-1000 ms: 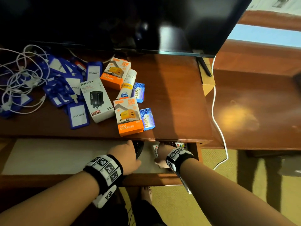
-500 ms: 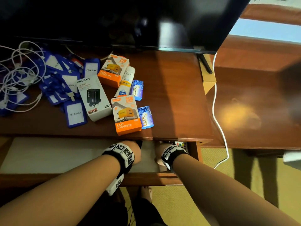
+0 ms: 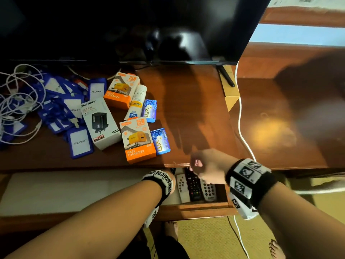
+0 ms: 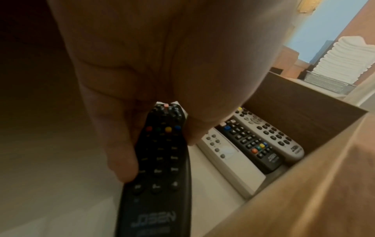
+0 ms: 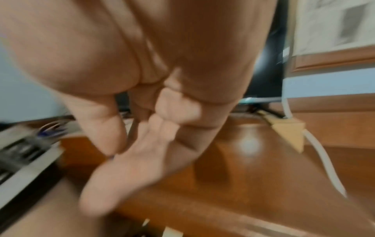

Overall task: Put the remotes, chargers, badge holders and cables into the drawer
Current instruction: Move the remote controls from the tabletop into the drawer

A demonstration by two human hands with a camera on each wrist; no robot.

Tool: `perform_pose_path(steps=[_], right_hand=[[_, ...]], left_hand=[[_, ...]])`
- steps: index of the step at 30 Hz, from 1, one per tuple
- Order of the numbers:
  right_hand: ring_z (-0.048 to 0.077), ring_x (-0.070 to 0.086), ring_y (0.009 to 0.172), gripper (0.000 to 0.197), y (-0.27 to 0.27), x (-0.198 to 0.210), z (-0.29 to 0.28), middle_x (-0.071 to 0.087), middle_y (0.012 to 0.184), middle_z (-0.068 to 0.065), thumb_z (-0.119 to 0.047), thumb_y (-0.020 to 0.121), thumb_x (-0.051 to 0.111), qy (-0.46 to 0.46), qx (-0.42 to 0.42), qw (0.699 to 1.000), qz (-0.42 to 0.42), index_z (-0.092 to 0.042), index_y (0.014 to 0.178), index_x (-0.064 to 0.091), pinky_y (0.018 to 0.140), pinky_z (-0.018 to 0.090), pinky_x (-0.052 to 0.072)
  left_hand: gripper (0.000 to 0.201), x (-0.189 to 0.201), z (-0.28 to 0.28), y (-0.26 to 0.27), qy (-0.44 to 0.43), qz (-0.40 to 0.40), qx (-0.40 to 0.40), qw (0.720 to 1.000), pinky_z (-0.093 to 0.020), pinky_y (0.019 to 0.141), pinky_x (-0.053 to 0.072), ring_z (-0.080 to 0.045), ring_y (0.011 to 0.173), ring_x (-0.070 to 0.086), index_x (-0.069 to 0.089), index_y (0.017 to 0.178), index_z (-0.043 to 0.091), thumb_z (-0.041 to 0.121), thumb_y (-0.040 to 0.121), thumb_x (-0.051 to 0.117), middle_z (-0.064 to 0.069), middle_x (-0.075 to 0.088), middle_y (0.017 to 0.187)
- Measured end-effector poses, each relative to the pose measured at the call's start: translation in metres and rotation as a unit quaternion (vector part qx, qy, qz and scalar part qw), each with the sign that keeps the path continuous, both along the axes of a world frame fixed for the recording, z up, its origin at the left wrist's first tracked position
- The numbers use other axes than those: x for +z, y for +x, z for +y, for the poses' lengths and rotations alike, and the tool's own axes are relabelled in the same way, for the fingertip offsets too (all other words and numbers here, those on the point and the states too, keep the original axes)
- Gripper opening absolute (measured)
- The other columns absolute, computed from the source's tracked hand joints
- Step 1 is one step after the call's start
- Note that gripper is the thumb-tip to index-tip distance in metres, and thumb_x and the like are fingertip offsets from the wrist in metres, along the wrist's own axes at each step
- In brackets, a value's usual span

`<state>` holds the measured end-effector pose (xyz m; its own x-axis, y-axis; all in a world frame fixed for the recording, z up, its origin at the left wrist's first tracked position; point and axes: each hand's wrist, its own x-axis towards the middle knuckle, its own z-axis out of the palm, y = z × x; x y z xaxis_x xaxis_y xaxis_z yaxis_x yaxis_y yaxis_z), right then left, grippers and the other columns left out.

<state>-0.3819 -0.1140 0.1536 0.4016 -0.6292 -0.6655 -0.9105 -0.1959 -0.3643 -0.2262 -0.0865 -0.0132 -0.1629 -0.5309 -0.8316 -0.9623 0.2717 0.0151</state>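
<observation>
In the open drawer (image 3: 196,206), right end: three remotes (image 4: 251,144) side by side. Left hand (image 4: 162,67) grips a black Josen remote (image 4: 160,168) just left of them. Right hand (image 3: 207,165) above drawer's far edge, fingers loose, holding nothing.

Glossy polished wood desk (image 3: 196,101) — matt plastic remotes (image 3: 194,186), pale-lined drawer (image 3: 56,191).

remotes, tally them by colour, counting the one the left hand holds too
black: 2 (lying black remote, held black remote in the left hand)
white: 1 (white remote)
grey: 1 (grey remote)
total: 4
</observation>
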Motion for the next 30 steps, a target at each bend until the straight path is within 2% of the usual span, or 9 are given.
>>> perform_pose_path(steps=[3, 6, 9, 13, 14, 16, 19, 26, 30], right_hand=[[0.011, 0.065, 0.095, 0.008, -0.022, 0.004, -0.012, 0.065, 0.106, -0.009, -0.027, 0.1, 0.058, -0.107, -0.075, 0.991, -0.041, -0.033, 0.104, 0.061, 0.087, 0.028, 0.056], [0.013, 0.062, 0.096, 0.017, -0.038, -0.007, -0.017, 0.059, 0.111, -0.007, -0.03, 0.097, 0.061, -0.169, -0.117, 0.978, -0.032, -0.029, 0.114, 0.062, 0.087, 0.027, 0.051], [0.017, 0.063, 0.102, 0.031, -0.047, -0.024, -0.013, 0.053, 0.123, -0.002, -0.032, 0.095, 0.063, -0.148, -0.125, 0.981, -0.01, -0.027, 0.125, 0.059, 0.095, 0.034, 0.054], [0.024, 0.063, 0.107, 0.04, -0.048, -0.04, -0.005, 0.051, 0.124, 0.002, -0.037, 0.094, 0.064, -0.122, -0.126, 0.984, 0.012, -0.028, 0.132, 0.055, 0.098, 0.042, 0.055], [0.025, 0.062, 0.107, 0.041, -0.047, -0.043, -0.004, 0.05, 0.122, 0.002, -0.038, 0.093, 0.065, -0.121, -0.129, 0.984, 0.013, -0.028, 0.131, 0.055, 0.098, 0.042, 0.055], [0.025, 0.061, 0.106, 0.041, -0.045, -0.046, -0.005, 0.049, 0.121, 0.003, -0.037, 0.093, 0.065, -0.119, -0.132, 0.984, 0.013, -0.027, 0.131, 0.055, 0.097, 0.043, 0.055], [0.027, 0.06, 0.108, 0.042, -0.044, -0.049, -0.009, 0.048, 0.121, 0.004, -0.037, 0.093, 0.066, -0.11, -0.135, 0.984, 0.015, -0.026, 0.132, 0.054, 0.098, 0.044, 0.054], [0.028, 0.06, 0.112, 0.044, -0.041, -0.054, -0.019, 0.049, 0.122, 0.004, -0.038, 0.093, 0.067, -0.097, -0.136, 0.986, 0.029, -0.026, 0.133, 0.053, 0.101, 0.044, 0.054], [0.025, 0.061, 0.108, 0.042, -0.037, -0.055, -0.023, 0.047, 0.119, 0.002, -0.038, 0.094, 0.064, -0.098, -0.134, 0.986, 0.028, -0.028, 0.134, 0.052, 0.098, 0.04, 0.055]], left_hand=[[0.069, 0.0, 0.001, -0.01, -0.005, -0.019, -0.051, 0.998, -0.063, 0.093, 0.055, -0.048, 0.125, 0.057, 0.049, 0.143, -0.002, 0.019, 0.084, 0.076, -0.024, 0.05, 0.142], [0.052, -0.001, -0.002, -0.012, -0.024, 0.014, -0.01, 1.0, -0.054, 0.095, 0.056, -0.043, 0.121, 0.062, 0.06, 0.136, 0.002, 0.023, 0.089, 0.07, -0.021, 0.06, 0.137], [0.032, 0.001, -0.006, -0.006, -0.017, 0.076, 0.062, 0.995, -0.039, 0.099, 0.052, -0.033, 0.122, 0.064, 0.066, 0.129, 0.007, 0.024, 0.104, 0.055, -0.013, 0.066, 0.133], [0.027, 0.005, -0.009, 0.005, 0.045, 0.034, 0.131, 0.99, -0.041, 0.096, 0.058, -0.03, 0.106, 0.072, 0.072, 0.108, 0.01, 0.028, 0.089, 0.071, -0.011, 0.073, 0.119], [0.026, 0.01, -0.01, 0.005, 0.056, 0.044, 0.141, 0.987, -0.04, 0.095, 0.059, -0.03, 0.108, 0.072, 0.073, 0.109, 0.008, 0.023, 0.088, 0.073, -0.012, 0.073, 0.12], [0.028, 0.017, -0.011, 0.002, 0.066, 0.052, 0.139, 0.987, -0.036, 0.095, 0.056, -0.031, 0.117, 0.068, 0.069, 0.122, 0.002, 0.016, 0.098, 0.064, -0.014, 0.07, 0.127], [0.032, 0.024, -0.011, -0.007, 0.061, 0.061, 0.12, 0.989, -0.038, 0.098, 0.052, -0.032, 0.121, 0.066, 0.066, 0.128, -0.002, 0.017, 0.103, 0.057, -0.017, 0.069, 0.131], [0.028, 0.033, -0.006, -0.014, 0.042, 0.059, 0.093, 0.993, -0.036, 0.088, 0.053, -0.033, 0.113, 0.069, 0.069, 0.121, 0.001, 0.015, 0.1, 0.058, -0.017, 0.071, 0.125], [0.034, 0.032, -0.004, -0.011, 0.044, 0.078, 0.116, 0.989, -0.035, 0.082, 0.051, -0.031, 0.103, 0.068, 0.068, 0.123, 0.005, 0.029, 0.102, 0.057, -0.015, 0.071, 0.124]])
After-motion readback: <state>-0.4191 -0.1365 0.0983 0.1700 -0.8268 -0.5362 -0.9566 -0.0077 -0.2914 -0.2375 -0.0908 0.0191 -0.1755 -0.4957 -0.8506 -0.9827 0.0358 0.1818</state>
